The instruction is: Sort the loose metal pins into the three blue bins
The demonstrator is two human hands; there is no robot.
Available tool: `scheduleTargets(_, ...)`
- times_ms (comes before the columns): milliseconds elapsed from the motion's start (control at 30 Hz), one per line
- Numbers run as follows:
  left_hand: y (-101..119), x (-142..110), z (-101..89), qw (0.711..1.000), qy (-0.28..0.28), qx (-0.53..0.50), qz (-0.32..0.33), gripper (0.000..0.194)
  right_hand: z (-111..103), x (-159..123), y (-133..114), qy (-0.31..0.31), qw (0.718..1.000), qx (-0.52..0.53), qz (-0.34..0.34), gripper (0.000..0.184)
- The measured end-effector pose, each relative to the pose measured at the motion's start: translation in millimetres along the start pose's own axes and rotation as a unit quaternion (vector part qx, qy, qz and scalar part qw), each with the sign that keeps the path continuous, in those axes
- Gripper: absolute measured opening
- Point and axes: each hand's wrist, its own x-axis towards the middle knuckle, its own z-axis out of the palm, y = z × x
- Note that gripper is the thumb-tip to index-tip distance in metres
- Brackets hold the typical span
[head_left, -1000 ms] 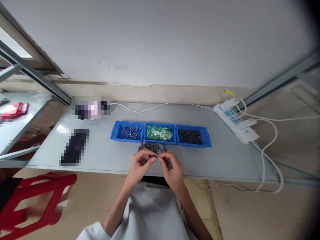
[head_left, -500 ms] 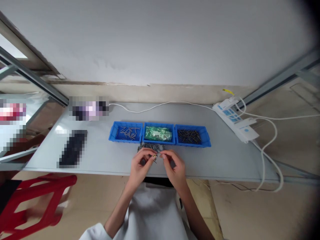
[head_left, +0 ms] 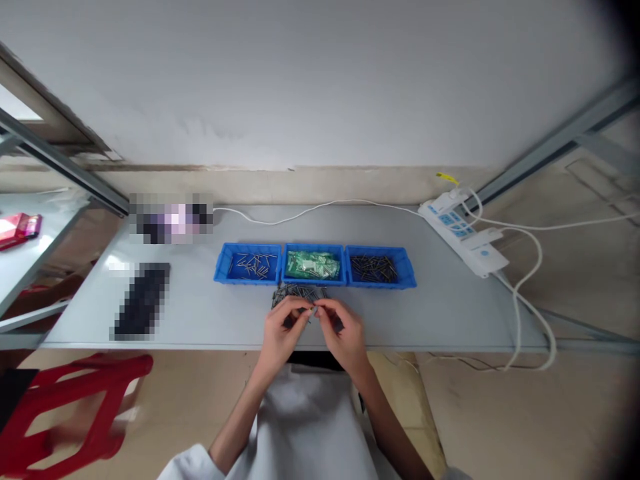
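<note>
My left hand (head_left: pixel 284 331) is closed in a pinch over the near part of the table. Between its thumb and forefinger is a small thin metal pin (head_left: pixel 311 321), mostly hidden by the fingers. My right hand (head_left: pixel 344 331) pinches at the same spot, its fingertips meeting those of the left; whatever it grips is too small to make out. Just beyond the fingers lies a heap of grey metal screw-like pieces (head_left: pixel 300 291). Behind that stand a left blue bin (head_left: pixel 221 276) with loose silvery pins, a middle blue bin (head_left: pixel 314 281) with green plastic packets, and a right blue bin (head_left: pixel 407 280) with dark screw-like pieces.
A white power strip (head_left: pixel 457 230) with white cables sits at the table's right. Two blurred items, a dark flat one (head_left: pixel 143 300) and a purplish one (head_left: pixel 173 223), rest at the left. A red stool (head_left: pixel 113 407) stands below the left front edge.
My right hand has come in against the left, so the fingertips now touch. The brass-coloured bit seen at the left fingertips is now covered. The view has shifted slightly.
</note>
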Motion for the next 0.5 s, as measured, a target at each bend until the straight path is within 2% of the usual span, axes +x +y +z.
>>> scheduleTargets(500, 2.2, 2.0, -0.9, 1.000, 0.006, 0.007, 0.010, 0.011, 1.4, 2.7, -12.8, 0.038, 0.996, -0.002, -0.079, 0.010)
